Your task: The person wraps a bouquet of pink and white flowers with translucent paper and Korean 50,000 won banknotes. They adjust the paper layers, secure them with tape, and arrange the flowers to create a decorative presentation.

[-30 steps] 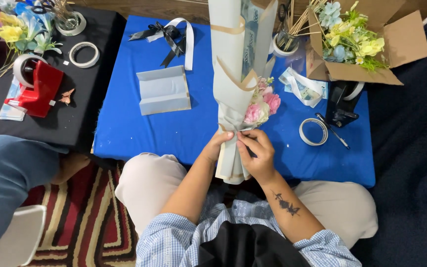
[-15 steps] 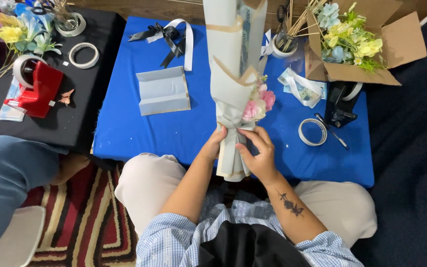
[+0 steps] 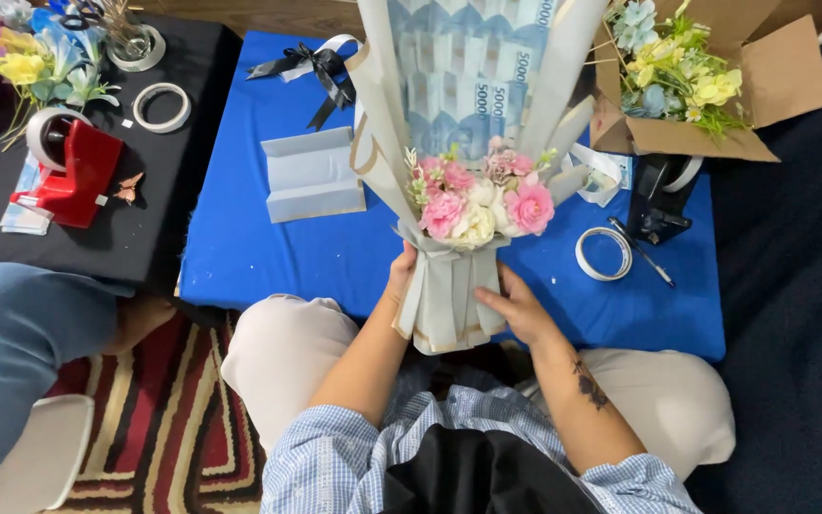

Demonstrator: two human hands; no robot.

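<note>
I hold a tall bouquet (image 3: 468,162) upright over the blue table (image 3: 268,247). It is wrapped in cream paper, with folded banknotes fanned at the top and pink and white flowers (image 3: 482,202) at the front. My left hand (image 3: 400,271) grips the left side of the wrapped stem (image 3: 451,303). My right hand (image 3: 518,306) presses against the stem's right side. The front of the bouquet faces me.
A folded grey paper sheet (image 3: 311,176) and a black-and-white ribbon (image 3: 316,69) lie on the blue table. A tape roll (image 3: 603,253), a pen (image 3: 641,251) and a black tape dispenser (image 3: 663,195) sit at right, below a cardboard box of flowers (image 3: 706,81). A red tape dispenser (image 3: 73,167) stands on the black table (image 3: 145,238). Another person's leg (image 3: 11,343) is at left.
The bouquet has turned so its flowers and banknotes face me. My hands have shifted from working at the stem's front to gripping it on both sides.
</note>
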